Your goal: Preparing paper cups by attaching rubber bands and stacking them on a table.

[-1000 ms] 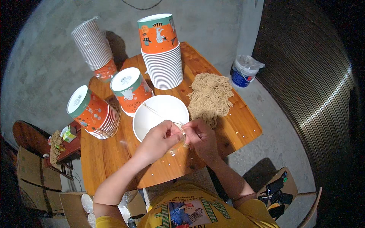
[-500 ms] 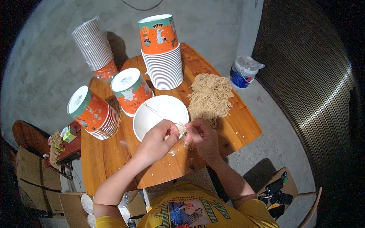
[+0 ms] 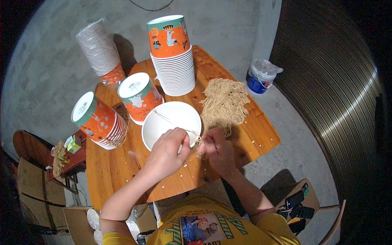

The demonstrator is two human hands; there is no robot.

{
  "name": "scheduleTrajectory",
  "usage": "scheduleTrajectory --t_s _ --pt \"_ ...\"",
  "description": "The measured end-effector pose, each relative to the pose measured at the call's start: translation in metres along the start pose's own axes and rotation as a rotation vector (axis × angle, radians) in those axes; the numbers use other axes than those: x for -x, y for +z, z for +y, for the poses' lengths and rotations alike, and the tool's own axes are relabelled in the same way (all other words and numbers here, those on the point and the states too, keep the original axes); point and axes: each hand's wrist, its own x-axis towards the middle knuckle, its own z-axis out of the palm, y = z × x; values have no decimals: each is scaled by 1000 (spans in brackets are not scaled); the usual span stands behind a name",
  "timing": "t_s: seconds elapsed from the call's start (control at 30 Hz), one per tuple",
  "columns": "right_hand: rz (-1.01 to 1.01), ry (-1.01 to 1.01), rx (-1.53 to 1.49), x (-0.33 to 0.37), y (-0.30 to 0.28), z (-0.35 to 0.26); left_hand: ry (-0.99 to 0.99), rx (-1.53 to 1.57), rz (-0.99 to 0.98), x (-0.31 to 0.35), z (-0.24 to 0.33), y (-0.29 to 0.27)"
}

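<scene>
Head view: your left hand (image 3: pixel 168 150) and right hand (image 3: pixel 219 152) edged apart above the table's (image 3: pixel 261 136) near side, exposing string (image 3: pixel 198 140) between. Left seems pinched on it; right, can't tell.

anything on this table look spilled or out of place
Mildly, yes. Small white specks lie scattered on the brown wooden table, near its front and right edges, like stray debris. Thin tan strings also lie loosely against the leftmost stack of orange-and-green paper cups, which looks untidy. I see no clear damage.
</scene>
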Motion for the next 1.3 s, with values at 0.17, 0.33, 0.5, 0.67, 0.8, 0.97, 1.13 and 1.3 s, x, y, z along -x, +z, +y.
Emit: scheduleTrajectory --t_s 0.17,0.33,0.5,0.67,0.8,0.97,1.13,1.3 --pt "7 28 142 3 3 2 115 -126 66 4 0 0" --pt "50 30 121 5 8 4 149 -187 91 5 0 -2" --pt "34 -211 130 10 5 18 124 -186 99 17 -13 0" --pt "12 -542 237 16 2 27 119 -408 575 47 -25 9" --pt "-124 -520 465 25 0 27 -70 -220 731 68 -28 24" --pt "-201 -704 464 15 14 22 -465 521 437 71 -4 46" --pt "-133 -664 421 23 23 22 -468 750 399 63 -11 59" --pt "-100 -721 464 23 28 24 -485 1045 455 54 -4 55"
